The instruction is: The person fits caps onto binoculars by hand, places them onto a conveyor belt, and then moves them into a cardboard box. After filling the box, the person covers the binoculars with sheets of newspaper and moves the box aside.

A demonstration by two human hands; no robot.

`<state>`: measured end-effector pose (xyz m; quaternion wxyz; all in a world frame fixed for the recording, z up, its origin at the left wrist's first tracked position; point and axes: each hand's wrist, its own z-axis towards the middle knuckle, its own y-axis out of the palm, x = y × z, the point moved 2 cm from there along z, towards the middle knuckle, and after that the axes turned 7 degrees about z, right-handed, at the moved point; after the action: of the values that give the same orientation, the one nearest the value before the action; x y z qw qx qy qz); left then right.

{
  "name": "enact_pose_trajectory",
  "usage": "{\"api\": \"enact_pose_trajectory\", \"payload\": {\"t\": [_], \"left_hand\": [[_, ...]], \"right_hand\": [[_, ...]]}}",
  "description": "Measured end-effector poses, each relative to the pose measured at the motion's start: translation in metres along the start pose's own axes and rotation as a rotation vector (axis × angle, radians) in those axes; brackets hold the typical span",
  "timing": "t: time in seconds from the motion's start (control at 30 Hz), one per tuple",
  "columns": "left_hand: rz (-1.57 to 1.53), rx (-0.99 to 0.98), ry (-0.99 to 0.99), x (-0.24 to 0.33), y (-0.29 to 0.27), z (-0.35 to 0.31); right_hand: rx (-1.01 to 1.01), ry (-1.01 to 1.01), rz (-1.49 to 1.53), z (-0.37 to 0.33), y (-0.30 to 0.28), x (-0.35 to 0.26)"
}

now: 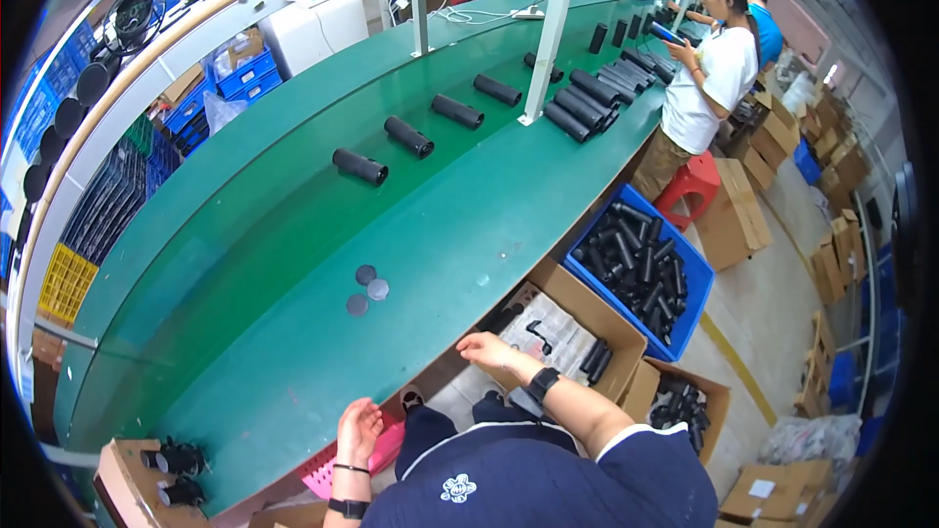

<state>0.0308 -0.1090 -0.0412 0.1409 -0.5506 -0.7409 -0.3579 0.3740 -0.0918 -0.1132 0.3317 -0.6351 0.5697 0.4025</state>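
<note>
My left hand (360, 428) is raised near the table's front edge, its fingers loosely bent and slightly apart, with nothing seen in it. To its right my right hand (486, 348) hovers by the same edge beside an open carton (626, 332); its fingers are loosely bent, and no object shows in them. Three small dark round discs (357, 305) lie together on the green table (293, 372), beyond my hands. Inside the carton are black cylinders (597, 360) and a small black curved part (538, 334) on pale packing.
Black cylinders (360, 166) lie spaced along the green belt (264, 215), with more grouped (582, 112) farther right. A blue crate (690, 308) of black parts stands right. A small carton (132, 489) sits front left. A co-worker (719, 68) stands beyond, holding a dark cylinder.
</note>
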Motion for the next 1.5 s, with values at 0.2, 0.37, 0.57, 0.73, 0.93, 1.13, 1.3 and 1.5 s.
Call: {"api": "enact_pose_trajectory", "payload": {"t": [0.2,0.37,0.57,0.73,0.93,1.13,1.3,1.5], "left_hand": [[0.083,-0.053,-0.04,0.034,-0.013,0.019],[0.167,-0.133,-0.081,0.059,0.01,0.045],[0.346,-0.278,-0.227,0.024,0.1,0.071],[0.701,-0.444,-0.377,-0.054,0.195,0.079],[0.974,-0.553,-0.445,-0.18,0.271,0.11],[1.387,-0.549,-0.496,-0.277,0.287,0.195],[1.576,-0.507,-0.384,-0.332,0.288,0.329],[1.612,-0.468,-0.371,-0.409,0.311,0.458]], "right_hand": [[0.0,0.112,-0.053,-0.011,0.053,0.033],[0.107,0.114,-0.269,-0.034,0.048,0.075],[0.524,0.289,-0.307,-0.105,-0.02,0.135],[0.707,0.359,-0.117,-0.177,-0.041,0.251],[0.783,0.482,0.623,-0.225,-0.055,0.375],[0.95,0.603,0.755,-0.234,-0.113,0.422],[0.979,0.551,0.605,-0.183,-0.172,0.494],[1.03,0.636,0.073,-0.129,-0.266,0.619]]}}
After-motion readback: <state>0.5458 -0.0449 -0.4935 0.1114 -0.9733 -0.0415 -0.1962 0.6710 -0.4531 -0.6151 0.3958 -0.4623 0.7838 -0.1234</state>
